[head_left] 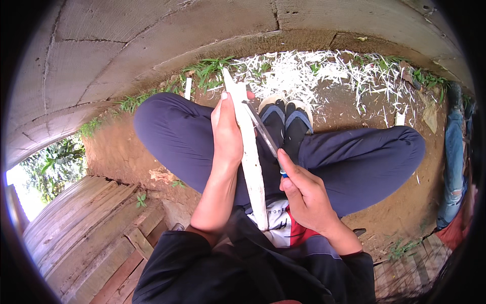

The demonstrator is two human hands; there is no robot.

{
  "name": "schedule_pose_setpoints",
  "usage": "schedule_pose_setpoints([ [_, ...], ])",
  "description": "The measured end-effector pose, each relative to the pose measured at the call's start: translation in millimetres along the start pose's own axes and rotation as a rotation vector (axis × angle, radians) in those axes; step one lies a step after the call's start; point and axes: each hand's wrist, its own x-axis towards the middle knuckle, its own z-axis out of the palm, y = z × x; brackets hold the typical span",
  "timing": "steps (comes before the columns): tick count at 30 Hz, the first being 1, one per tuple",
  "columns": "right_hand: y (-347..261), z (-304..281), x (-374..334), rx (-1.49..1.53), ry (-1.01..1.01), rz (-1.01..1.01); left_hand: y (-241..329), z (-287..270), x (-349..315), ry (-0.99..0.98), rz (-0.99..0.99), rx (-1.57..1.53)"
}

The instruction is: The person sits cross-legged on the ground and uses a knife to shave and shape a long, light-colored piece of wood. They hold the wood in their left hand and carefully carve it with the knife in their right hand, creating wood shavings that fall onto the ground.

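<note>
My left hand (227, 129) is closed around the upper part of a long, pale piece of wood (251, 164). The piece narrows to a point at its far end, and its near end rests against my shirt. In my right hand (308, 195) is a knife (263, 130), gripped by a handle that is mostly hidden, with a bit of blue showing. The blade slants up and left, its tip close against the wood's right side by my left fingers. I cannot tell whether it is cutting in.
White shavings (293, 76) litter the ground beyond my sandals (298, 117). A concrete wall (202, 30) curves along the far side. Wooden planks (86, 218) lie at the near left. Another person's jeans leg (454, 162) is at the right edge.
</note>
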Motion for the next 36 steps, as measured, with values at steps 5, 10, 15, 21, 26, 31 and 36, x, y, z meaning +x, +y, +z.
schedule_pose_setpoints([
  [5,6,2,4,-0.068,-0.007,-0.047,3,-2,1,0.042,-0.006,0.010],
  [10,-2,-1,11,-0.153,-0.041,-0.017,5,-2,2,0.041,0.012,-0.036],
  [15,12,-1,49,0.028,0.373,-0.209,-28,21,-13,-0.137,0.118,0.246],
  [21,-18,-58,14,0.025,0.317,0.031,9,-2,0,-0.044,-0.053,-0.237],
  [26,8,-25,-20,0.100,-0.009,-0.018,7,6,3,-0.053,-0.063,-0.187],
  [31,8,-16,-12,0.159,-0.031,-0.015,4,5,4,-0.059,-0.055,-0.123],
  [36,5,-18,4,0.004,-0.024,-0.009,4,14,2,-0.038,-0.043,-0.018],
])
